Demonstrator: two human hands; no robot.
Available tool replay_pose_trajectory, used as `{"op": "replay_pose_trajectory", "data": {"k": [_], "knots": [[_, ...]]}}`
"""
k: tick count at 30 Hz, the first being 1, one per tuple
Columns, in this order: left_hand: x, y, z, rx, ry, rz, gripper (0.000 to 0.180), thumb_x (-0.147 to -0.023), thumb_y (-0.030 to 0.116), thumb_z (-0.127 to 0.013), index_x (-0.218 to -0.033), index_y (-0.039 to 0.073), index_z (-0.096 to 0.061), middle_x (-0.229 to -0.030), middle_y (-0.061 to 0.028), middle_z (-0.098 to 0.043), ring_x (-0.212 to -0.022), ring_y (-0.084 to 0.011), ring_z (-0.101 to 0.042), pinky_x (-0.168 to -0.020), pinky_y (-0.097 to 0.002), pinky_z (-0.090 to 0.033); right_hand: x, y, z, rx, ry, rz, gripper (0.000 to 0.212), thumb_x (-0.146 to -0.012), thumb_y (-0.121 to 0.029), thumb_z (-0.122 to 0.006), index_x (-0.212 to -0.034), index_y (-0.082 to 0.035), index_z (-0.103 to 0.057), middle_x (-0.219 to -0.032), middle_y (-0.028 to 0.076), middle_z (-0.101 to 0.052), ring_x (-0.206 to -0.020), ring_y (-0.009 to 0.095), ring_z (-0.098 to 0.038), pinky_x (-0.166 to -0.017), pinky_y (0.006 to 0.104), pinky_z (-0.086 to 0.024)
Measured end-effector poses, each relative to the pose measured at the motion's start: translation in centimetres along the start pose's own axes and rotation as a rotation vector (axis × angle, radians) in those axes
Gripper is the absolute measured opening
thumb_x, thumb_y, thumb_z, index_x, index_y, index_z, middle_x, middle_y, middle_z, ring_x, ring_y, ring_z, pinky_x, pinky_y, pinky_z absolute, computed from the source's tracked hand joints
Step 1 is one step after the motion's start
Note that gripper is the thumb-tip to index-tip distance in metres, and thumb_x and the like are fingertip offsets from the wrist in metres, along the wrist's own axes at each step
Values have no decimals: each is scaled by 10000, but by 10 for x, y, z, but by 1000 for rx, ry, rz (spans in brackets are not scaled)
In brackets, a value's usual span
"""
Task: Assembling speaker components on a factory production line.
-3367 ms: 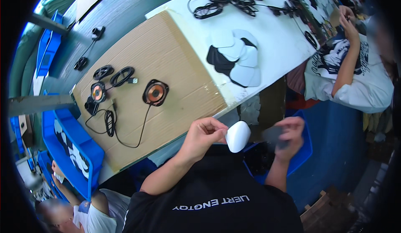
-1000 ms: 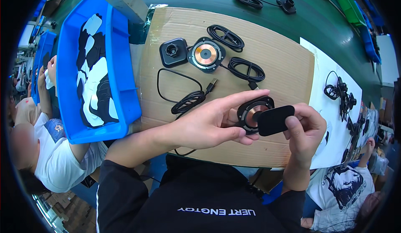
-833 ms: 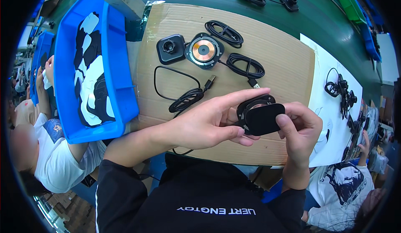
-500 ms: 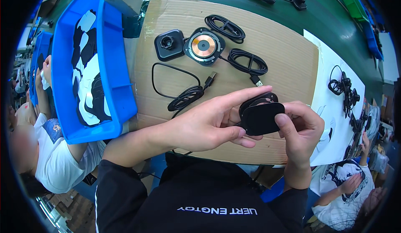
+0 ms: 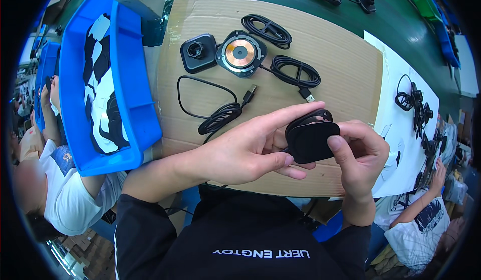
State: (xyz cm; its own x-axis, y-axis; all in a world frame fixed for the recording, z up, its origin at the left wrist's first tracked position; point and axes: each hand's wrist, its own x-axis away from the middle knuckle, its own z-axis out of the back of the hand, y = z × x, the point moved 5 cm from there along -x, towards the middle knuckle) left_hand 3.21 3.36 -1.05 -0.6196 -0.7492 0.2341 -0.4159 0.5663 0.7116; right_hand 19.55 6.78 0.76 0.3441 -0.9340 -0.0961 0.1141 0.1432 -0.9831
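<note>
Both my hands hold one black round charger pad [image 5: 310, 139] above the near edge of a cardboard sheet [image 5: 345, 59]. My left hand [image 5: 250, 147] grips it from the left, index finger stretched over its top. My right hand [image 5: 358, 152] holds it from the right, thumb pressed on its flat black cover. A black cable [image 5: 218, 117] with a USB plug runs from the pad across the cardboard. Farther back lie an open charger with a copper coil [image 5: 240, 53] and a black square part [image 5: 198, 53].
Two coiled black cables [image 5: 295, 72] lie on the cardboard. A blue bin [image 5: 130, 94] of black and white covers stands at the left. White paper [image 5: 396, 104] with black cables lies at the right. Other people sit at the lower left and lower right.
3.4 s ago my hands held a white piece and a dark piece by a blue bin. In the last second the black cover has been pressed onto the round pad.
</note>
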Motion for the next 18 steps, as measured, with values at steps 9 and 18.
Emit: {"op": "replay_pose_trajectory", "data": {"k": [9,18], "knots": [[-3,-4,1,-2,-4,-38,784,-811,-216,-420,-1495,72,-169,-1347,-248,-451,-1058,-374,-623,-877,-381,-584,2,1,0,23,4,15,168,-749,85,-671,-909,36,-680,-817,115,-682,-557,83,-489,-482,169,-358],[-2,-2,1,-3,5,-20,775,-817,-203,-427,-1495,75,-174,-1318,-252,-483,-1054,-371,-626,-866,-379,-588,1,-1,-1,24,-5,36,181,-737,93,-679,-908,34,-683,-818,110,-683,-547,77,-477,-468,168,-344]]}}
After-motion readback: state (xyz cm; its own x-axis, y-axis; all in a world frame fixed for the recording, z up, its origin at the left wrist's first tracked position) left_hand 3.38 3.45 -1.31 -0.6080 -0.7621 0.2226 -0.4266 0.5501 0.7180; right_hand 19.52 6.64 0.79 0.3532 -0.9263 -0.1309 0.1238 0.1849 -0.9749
